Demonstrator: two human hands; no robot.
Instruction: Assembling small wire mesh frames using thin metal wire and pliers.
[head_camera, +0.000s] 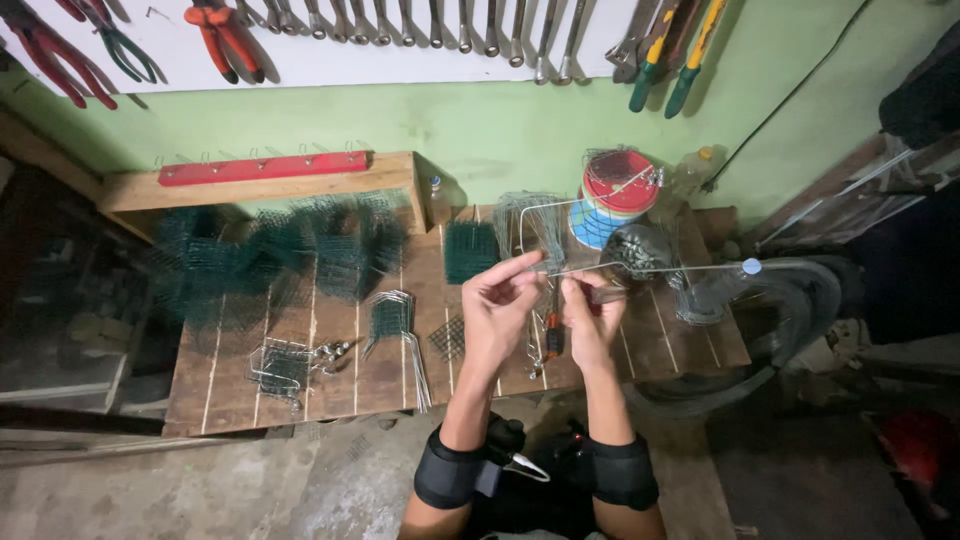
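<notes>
Both hands were raised over the wooden tabletop (300, 385), near its centre. Left hand (497, 305) pinched a thin wire frame (560, 205) between thumb and fingertips; right hand (590, 318) was clenched on the same wire just beside it, at approx. 3 o'clock of the left. The wire ran on toward 3 o'clock and ended in a small pale tag (751, 266); its bent loop rose toward 12 o'clock.

At 12 o'clock of the hands stood a round tin (612, 205) w/ red lid, against the green wall. A small green mesh block (470, 250) sat at 11 o'clock. Larger green mesh pieces (280, 260) lay at 9–10 o'clock, below a wooden shelf (265, 185). Bent wire pieces (395, 320) lay at 9 o'clock; a small wire cage (280, 365) at 8 o'clock. An orange-handled tool (552, 335) lay on the tabletop between the hands, partly hidden. Pliers (225, 35) and wrenches (430, 25) hung on the wall board at 12 o'clock. Black wrist bands (450, 470) on both forearms.
</notes>
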